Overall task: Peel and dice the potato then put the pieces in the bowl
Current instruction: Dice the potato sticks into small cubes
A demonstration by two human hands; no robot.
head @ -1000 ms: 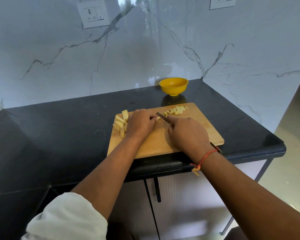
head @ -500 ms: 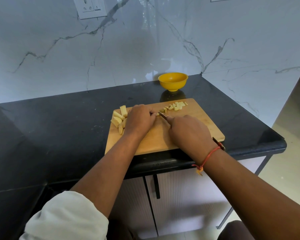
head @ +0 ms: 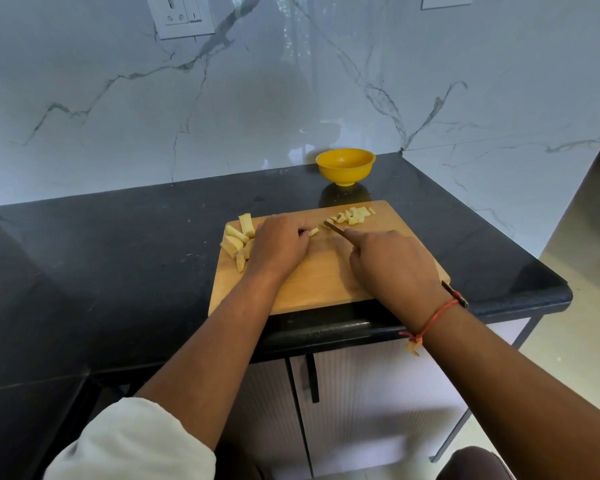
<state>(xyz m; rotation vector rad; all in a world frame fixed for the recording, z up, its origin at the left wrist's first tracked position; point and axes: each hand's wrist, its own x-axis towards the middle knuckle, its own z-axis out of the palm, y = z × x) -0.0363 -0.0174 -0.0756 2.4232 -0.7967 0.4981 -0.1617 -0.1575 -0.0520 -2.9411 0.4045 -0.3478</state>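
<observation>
Because the left hand (head: 279, 244) holds down a short potato stick (head: 313, 232) with its fingers curled right near the end, the knife (head: 335, 228) could nick a fingertip if it comes down too close. The stick is small, so it could roll or slip out, and then the cut would go crooked. Little bits could also hop off the board (head: 326, 282) onto the black counter (head: 118, 254), since the cut pile sits near the far edge. The right hand (head: 392, 261) grips the knife, with 1 finger laid straight along the top of the blade. The blade tip is just beside the free end of the stick. I cannot tell if it touches the board.

The potato is peeled and pale yellow. It lies in 3 lots, all on the board: the 1 stick under the left hand, a heap of long sticks (head: 238, 239) at the left edge beside that hand, and a heap of small cubes (head: 354, 215) at the far side near the knife tip. The yellow bowl (head: 345, 166) stands on the counter just behind the board. I see no potato in it.
</observation>
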